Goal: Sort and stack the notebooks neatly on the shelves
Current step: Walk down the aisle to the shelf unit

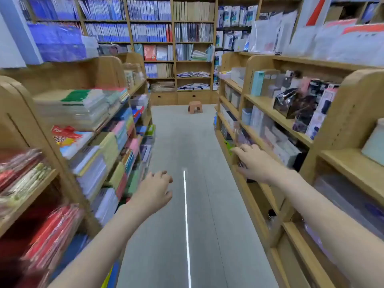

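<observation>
— Head view, first note: what are the hands doing?

— Both arms are stretched out down the aisle. The left hand (154, 189) hangs over the grey floor (207, 204), back toward the camera, fingers loosely curled, holding nothing. It is just beside the front edge of the left shelf unit (68, 163), not touching it as far as I can see.

— And the other?

— The right hand (254, 163) reaches to the edge of a low shelf on the right shelf unit (307, 142). Fingers spread and fairly straight, fingertips at or against the shelf edge. It is blurred; I cannot tell whether the thumb has hold of anything underneath.

— Where are the notebooks?

— The notebooks (95, 163) lie in flat stacks on the left unit's tiers, with pastel covers in green, pink, blue and yellow, some piles ragged. A green-topped stack (79, 100) sits on the upper tier. Red packets (52, 231) are blurred in the near left corner.

— Anything else?

— Boxed goods (299, 104) fill the right unit's shelves. The back wall bookcase (172, 38) holds upright blue and tan spines. A small brown stool (195, 107) stands on the floor before it. A bright strip of reflected light (186, 225) runs along the floor between the arms.
</observation>
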Tool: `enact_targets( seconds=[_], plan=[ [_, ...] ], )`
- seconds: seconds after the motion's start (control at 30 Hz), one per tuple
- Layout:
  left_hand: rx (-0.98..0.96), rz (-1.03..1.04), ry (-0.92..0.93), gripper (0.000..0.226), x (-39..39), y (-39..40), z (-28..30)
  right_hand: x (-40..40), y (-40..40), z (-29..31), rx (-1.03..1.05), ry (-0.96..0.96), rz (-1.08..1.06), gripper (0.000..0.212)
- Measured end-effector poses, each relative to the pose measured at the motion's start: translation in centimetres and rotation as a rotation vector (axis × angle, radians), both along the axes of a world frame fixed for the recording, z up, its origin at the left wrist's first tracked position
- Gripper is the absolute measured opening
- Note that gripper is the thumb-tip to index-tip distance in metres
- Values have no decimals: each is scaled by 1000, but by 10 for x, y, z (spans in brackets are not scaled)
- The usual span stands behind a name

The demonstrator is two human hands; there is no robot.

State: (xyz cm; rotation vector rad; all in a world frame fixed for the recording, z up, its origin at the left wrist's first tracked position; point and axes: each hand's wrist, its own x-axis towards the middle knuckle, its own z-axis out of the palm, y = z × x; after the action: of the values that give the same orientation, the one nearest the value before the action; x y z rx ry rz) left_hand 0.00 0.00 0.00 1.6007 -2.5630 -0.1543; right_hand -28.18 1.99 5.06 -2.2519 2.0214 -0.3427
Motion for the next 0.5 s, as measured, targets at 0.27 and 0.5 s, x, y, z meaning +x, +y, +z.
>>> enact_targets(
  seconds=[0.27,0.5],
  plan=[
    [172,-14,-51,36,12,-62,-77,-19,-75,-85,135,3,-33,41],
    [371,-99,-142,37,-56,-190,-134,-59,-224,-132,124,-423,-184,31]
  ],
)
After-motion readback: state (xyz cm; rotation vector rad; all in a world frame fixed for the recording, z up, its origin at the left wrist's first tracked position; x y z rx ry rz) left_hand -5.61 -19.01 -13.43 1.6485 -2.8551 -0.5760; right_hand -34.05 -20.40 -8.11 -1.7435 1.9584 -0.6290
